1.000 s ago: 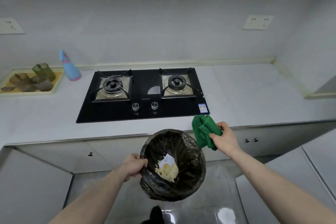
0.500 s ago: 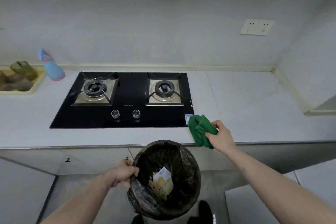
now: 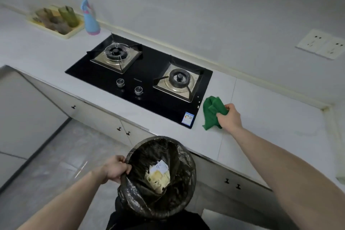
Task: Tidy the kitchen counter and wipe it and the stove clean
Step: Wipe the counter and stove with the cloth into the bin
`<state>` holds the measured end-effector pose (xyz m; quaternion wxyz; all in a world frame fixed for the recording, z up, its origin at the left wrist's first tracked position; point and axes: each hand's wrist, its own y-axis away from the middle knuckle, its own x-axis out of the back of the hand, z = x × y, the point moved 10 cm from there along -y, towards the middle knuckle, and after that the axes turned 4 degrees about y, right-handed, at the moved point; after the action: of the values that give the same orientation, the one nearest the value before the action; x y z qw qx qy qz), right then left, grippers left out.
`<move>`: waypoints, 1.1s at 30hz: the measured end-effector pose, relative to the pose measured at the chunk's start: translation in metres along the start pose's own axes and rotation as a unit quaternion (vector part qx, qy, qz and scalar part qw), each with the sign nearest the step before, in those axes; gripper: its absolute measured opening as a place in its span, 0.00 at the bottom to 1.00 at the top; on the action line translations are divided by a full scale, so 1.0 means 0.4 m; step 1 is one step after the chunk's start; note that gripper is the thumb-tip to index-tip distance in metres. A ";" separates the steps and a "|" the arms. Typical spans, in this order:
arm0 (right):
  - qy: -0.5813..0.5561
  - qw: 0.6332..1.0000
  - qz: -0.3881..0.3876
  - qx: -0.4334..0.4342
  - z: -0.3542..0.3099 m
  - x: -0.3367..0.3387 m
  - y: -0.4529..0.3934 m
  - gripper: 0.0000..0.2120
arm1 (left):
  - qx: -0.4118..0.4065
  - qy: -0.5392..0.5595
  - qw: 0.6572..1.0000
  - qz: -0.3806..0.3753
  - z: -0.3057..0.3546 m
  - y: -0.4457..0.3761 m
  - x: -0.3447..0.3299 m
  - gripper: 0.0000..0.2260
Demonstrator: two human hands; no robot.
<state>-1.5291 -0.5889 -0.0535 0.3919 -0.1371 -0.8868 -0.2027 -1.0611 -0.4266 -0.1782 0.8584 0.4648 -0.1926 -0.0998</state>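
My right hand grips a bunched green cloth that lies on the white counter, just right of the black two-burner gas stove. Below the counter's front edge, my left hand holds the rim of a round bin lined with a black bag. Yellowish scraps and a white paper lie inside the bin.
A blue and pink spray bottle stands at the back left of the stove. Beside it a pale yellow tray carries several tinted glasses. White cabinet doors with small dark handles run under the counter. A wall socket sits at the right.
My right hand has carried the green cloth forward from above the counter's edge down onto the counter beside the stove. The view has tilted; the left hand still holds the bin.
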 end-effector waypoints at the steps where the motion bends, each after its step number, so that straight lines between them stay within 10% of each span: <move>1: 0.005 1.000 0.001 0.003 -0.009 0.000 -0.028 0.16 | 0.005 0.009 1.000 0.002 -0.009 0.007 -0.008 0.12; 20: 0.211 0.969 -0.108 0.073 -0.062 -0.271 -0.368 0.32 | 0.066 0.093 0.984 0.138 -0.236 -0.079 -0.057 0.08; 33: 0.186 0.939 -0.175 0.229 0.036 -0.344 0.148 0.26 | 0.069 0.087 0.990 0.091 -0.207 -0.102 -0.142 0.17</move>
<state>-1.4243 -0.5416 -0.1505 0.5286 0.1542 -0.8308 -0.0814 -1.0771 -0.3661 -0.2669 0.8434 0.5104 -0.1647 0.0335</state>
